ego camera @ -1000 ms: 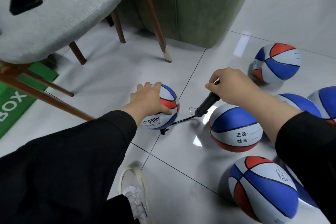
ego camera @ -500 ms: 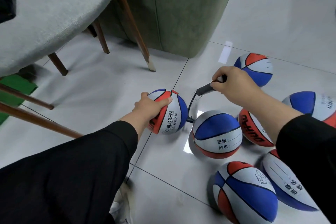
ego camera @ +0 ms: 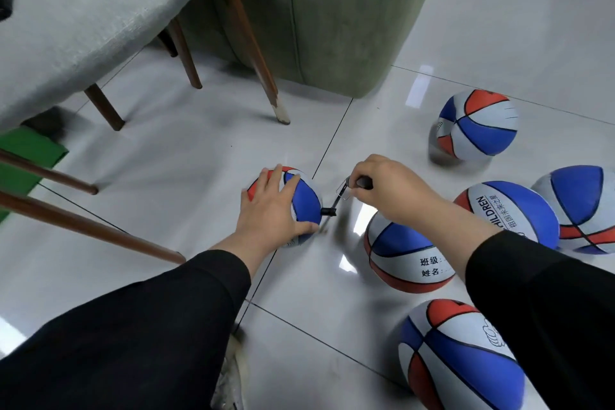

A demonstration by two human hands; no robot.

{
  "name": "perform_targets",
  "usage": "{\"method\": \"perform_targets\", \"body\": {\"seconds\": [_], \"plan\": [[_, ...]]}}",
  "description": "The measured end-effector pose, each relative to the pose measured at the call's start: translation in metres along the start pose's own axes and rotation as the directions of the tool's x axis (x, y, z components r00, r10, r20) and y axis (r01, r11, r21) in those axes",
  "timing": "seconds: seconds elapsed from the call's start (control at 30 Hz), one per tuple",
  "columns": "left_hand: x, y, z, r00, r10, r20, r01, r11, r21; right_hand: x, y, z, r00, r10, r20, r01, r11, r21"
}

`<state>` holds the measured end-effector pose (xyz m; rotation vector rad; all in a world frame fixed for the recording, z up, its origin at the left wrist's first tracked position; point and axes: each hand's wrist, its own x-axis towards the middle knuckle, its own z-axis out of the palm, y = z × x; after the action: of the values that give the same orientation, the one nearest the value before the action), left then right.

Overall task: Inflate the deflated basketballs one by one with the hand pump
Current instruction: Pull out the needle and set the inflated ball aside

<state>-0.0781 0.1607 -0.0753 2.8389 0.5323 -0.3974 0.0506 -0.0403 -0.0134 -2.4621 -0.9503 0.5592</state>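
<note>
Basketball (ego camera: pixel 304 201) now rotated, lettering hidden.

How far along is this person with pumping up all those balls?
Done: cannot tell; five other red, white and blue basketballs, such as the farthest one, look round. In hand: the left hand steadies a small basketball while the right hand grips the black hand pump, its hose at the ball. Left: unclear.

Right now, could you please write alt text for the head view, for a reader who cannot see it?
A person's left hand holds a small basketball steady on the tile floor while the right hand grips a black hand pump whose thin hose runs to the ball. Five more basketballs lie to the right; a grey chair stands at upper left.
</note>
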Motion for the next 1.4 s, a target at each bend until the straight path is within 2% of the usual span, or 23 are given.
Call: {"method": "perform_targets", "body": {"seconds": [0.13,0.33,0.47,0.6,0.7,0.83,1.0,1.4], "plan": [[-0.003,-0.022,0.000,1.000,-0.016,-0.017,0.016,1.000,-0.025,-0.001,-0.010,0.033,0.996,-0.001,0.089,0.000,1.000,0.008],[-0.008,-0.042,-0.001,0.999,-0.005,-0.032,0.003,0.997,-0.076,0.002,-0.026,0.074,0.992,0.093,0.084,-0.088,0.995,-0.055],[-0.014,-0.052,0.002,0.999,0.002,-0.039,-0.007,0.992,-0.123,0.014,-0.051,0.091,0.993,0.098,0.070,-0.074,0.956,-0.284],[-0.014,-0.061,0.000,0.999,0.002,-0.034,-0.010,0.978,-0.209,0.029,-0.073,0.100,0.985,0.148,0.088,-0.077,0.837,-0.542],[-0.013,-0.065,-0.002,1.000,0.000,-0.017,-0.005,0.969,-0.248,0.036,-0.076,0.098,0.978,0.129,0.165,0.008,0.765,-0.644],[-0.004,-0.062,-0.002,1.000,-0.014,0.021,0.017,0.989,-0.150,0.045,-0.063,0.091,0.967,-0.011,0.255,0.179,0.742,-0.646],[0.001,-0.050,0.006,1.000,-0.023,-0.010,0.022,0.997,-0.069,0.059,-0.047,0.079,0.934,-0.074,0.349,0.298,0.699,-0.650],[0.006,-0.053,0.009,0.998,-0.050,-0.040,0.046,0.995,-0.090,0.069,-0.029,0.081,0.915,-0.210,0.345,0.384,0.717,-0.581]]}}
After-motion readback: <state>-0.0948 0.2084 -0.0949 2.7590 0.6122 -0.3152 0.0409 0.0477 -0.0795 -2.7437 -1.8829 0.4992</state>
